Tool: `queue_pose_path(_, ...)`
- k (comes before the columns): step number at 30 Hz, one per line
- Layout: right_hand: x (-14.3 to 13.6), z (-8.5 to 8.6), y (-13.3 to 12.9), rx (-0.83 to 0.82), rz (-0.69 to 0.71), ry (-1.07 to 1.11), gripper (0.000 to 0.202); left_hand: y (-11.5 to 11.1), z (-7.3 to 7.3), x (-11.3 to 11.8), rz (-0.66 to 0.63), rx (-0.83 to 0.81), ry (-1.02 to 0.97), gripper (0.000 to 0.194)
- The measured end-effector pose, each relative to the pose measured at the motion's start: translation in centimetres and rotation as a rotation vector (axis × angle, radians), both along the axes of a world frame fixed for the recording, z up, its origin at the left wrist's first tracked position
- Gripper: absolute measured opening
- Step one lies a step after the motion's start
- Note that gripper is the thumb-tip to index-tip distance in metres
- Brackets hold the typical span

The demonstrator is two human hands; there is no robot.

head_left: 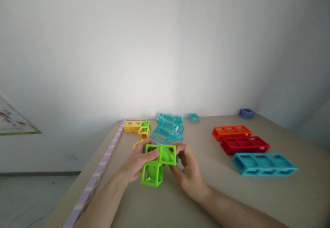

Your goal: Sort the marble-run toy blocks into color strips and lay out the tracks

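Between my two hands, above the table, is a bright green L-shaped piece made of open-frame cubes (152,174). My left hand (138,161) grips its left side, the thumb lying across the front of the upper left cube. On the other side, my right hand (187,169) has its fingers closed on the right end of the upper right cube. One cube hangs down at the lower left of the piece. Just behind my left hand, a yellow frame piece (137,143) is partly hidden by the hand.
Yellow cubes (132,126) with a green one stand at the back left, beside clear blue plastic parts (168,129). Orange (232,131), red (244,144) and teal (264,164) three-cube bars lie right. A blue piece (246,113) sits far right. Purple striped edging (103,166) runs along the table's left edge.
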State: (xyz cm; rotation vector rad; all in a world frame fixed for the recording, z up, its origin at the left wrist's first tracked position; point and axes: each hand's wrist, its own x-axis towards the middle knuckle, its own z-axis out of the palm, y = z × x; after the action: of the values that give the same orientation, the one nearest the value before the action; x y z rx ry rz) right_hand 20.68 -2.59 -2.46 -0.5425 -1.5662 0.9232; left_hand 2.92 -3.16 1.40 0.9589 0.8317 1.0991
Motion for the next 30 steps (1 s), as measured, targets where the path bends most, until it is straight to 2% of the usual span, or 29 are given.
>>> queue_pose_path(8, 0.19, 0.16, -0.08, 0.041, -0.014, -0.066, 0.023, -0.03, -0.08, -0.06, 0.035, -0.005, 0.005, 0.039)
queue_pose_path(18, 0.59, 0.57, -0.14, 0.175, -0.048, -0.174, 0.034, -0.07, -0.13, -0.32, 0.036, 0.002, 0.05, 0.042)
queue_pose_path(30, 0.4, 0.18, 0.12, 0.126, -0.018, -0.113, 0.031, 0.13, -0.82, -0.74, 0.101, 0.264, 0.319, 0.04)
